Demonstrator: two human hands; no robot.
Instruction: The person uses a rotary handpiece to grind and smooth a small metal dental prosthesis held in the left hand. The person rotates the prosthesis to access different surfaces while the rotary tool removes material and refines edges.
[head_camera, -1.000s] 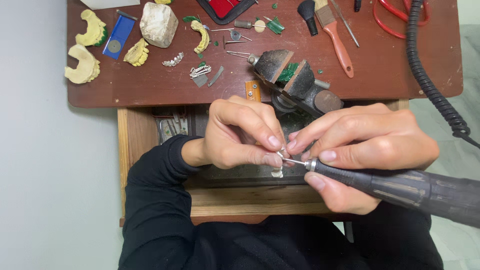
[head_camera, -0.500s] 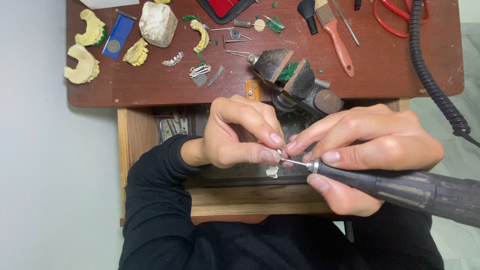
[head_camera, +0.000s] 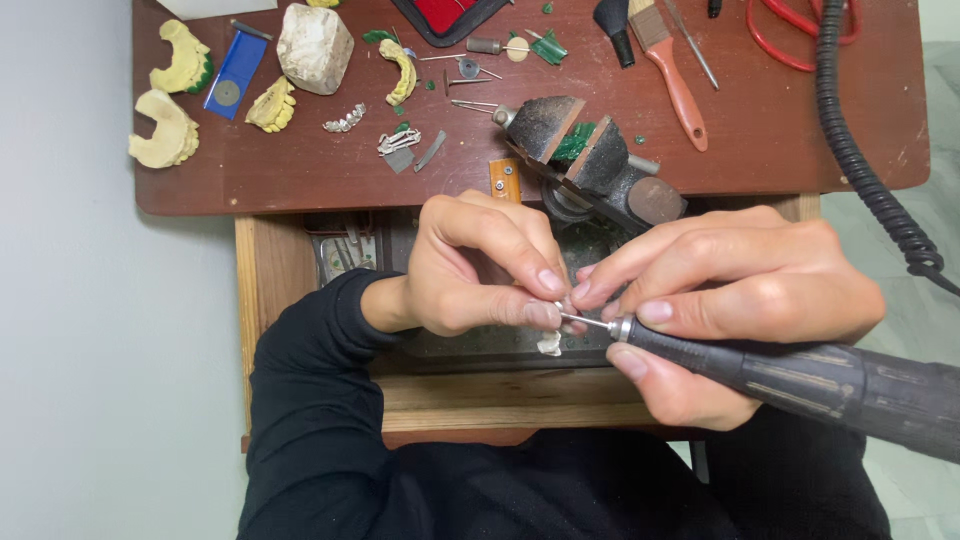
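Two fingertips of the left hand (head_camera: 470, 265) pinch a small silvery metal piece (head_camera: 550, 343) between thumb and forefinger, the other fingers curled in behind them, seemingly to hold so small a thing steady right at the tool's tip. The right hand (head_camera: 735, 300) is closed around a dark rotary handpiece (head_camera: 800, 380) in a pen-like hold, thumb beneath and fingers pressed together along the top, its forefinger reaching forward to touch the left fingertips; that contact likely braces one hand against the other. The thin bur (head_camera: 587, 321) meets the piece just where it is pinched. Both hands hover over an open wooden drawer (head_camera: 262, 300), a place that would catch dust or a dropped part. Beyond them, on the reddish-brown bench top (head_camera: 300, 180), a small vise (head_camera: 590, 160) stands near the front edge, just above the hands. Further out lie yellowish dental casts (head_camera: 165, 130), a whitish stone block (head_camera: 313, 45), a brush with an orange handle (head_camera: 675, 75) and red-handled scissors (head_camera: 790, 40), all well apart from the work. The coiled black cord (head_camera: 860, 170) trails off to the right, out of the way.
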